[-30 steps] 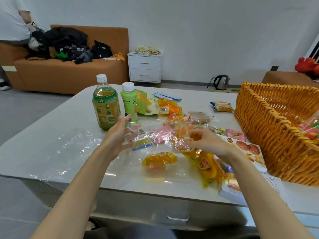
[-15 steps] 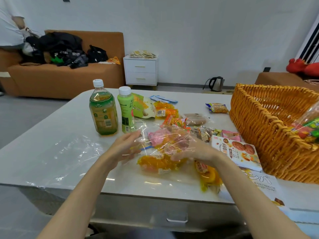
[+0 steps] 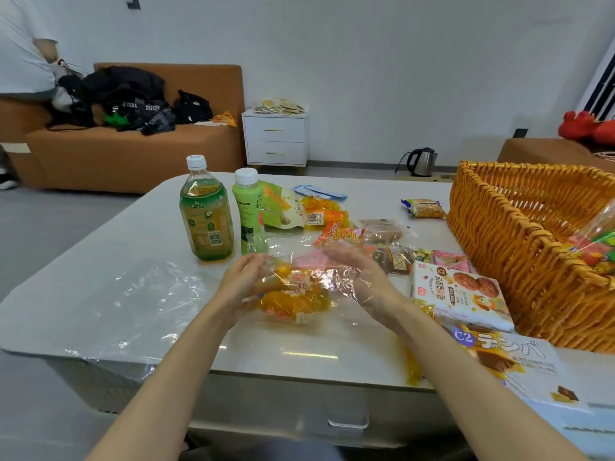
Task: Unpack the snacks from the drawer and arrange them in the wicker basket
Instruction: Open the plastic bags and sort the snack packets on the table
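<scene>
Crinkly clear bag [image 3: 319, 277] over the counter [image 3: 133, 234], near middle; glossy orange-wrapped snacks [image 3: 293, 299] inside, soft and rounded. My left hand [image 3: 241, 284] curls round the bag's left end, gripping it. My right hand [image 3: 361, 277] is veiled by film, so I cannot tell its grip. Woven wicker basket [image 3: 519, 234] at right holds a bright packet [image 3: 595, 247], cut off by the frame edge.

wall [image 3: 366, 61] white | floor [image 3: 50, 227] grey | sofa [image 3: 133, 154] brown | nightstand [image 3: 275, 141] white | kettle [image 3: 421, 161] on floor
</scene>
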Demonstrator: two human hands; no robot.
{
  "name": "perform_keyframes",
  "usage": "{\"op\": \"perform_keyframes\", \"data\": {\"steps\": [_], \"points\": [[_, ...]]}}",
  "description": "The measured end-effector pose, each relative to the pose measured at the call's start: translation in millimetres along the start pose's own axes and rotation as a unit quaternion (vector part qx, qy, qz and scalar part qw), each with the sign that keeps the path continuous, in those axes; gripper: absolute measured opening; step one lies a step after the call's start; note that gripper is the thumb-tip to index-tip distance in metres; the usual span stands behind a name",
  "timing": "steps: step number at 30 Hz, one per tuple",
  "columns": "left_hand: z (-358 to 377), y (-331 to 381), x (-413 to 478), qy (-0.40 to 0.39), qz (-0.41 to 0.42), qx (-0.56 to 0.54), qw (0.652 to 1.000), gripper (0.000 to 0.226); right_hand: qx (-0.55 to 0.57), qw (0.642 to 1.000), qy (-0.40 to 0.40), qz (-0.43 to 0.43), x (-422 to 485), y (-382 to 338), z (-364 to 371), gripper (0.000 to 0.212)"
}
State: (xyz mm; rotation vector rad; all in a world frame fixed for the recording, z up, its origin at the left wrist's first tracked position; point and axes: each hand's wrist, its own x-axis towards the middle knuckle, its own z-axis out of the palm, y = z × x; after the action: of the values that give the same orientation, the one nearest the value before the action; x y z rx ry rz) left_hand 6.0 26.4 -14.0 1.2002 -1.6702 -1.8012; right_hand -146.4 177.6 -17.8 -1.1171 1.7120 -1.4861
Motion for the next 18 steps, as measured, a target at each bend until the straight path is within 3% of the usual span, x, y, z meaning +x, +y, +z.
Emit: {"op": "perform_keyframes", "data": {"steps": [3, 4, 9, 12, 14, 18], "points": [[-5.4, -0.3, 2.5, -0.010, -0.009, -0.043, 0.999, 0.024, 0.008, 0.997, 0.072, 0.032, 10.0, 26.5, -6.2, 0.084], [-5.0, 0.3, 2.6, -0.013, -0.001, -0.054, 0.998, 0.022, -0.020, 0.995, 0.081, 0.047, 14.2, 38.3, -8.9, 0.088], [-0.2, 0.8, 3.8, -0.041, 0.032, -0.104, 0.993, 0.019, 0.026, 0.997, 0.027, 0.066, 8.9, 15.6, 1.3, 0.021], [-0.5, 2.8, 1.9, -0.114, 0.050, -0.116, 0.985, 0.039, 0.110, 0.992, -0.024, 0.065, 2.3, 0.6, -3.1, 0.036], [-2.0, 7.2, 2.7, -0.136, 0.062, -0.112, 0.982, 0.051, 0.068, 0.994, -0.065, 0.048, 1.6, -5.6, -7.3, 0.037], [-0.1, 12.7, 3.4, -0.060, 0.064, -0.169, 0.982, 0.049, -0.040, 0.995, -0.095, 0.013, 3.5, -25.1, -4.5, 0.040]]}}
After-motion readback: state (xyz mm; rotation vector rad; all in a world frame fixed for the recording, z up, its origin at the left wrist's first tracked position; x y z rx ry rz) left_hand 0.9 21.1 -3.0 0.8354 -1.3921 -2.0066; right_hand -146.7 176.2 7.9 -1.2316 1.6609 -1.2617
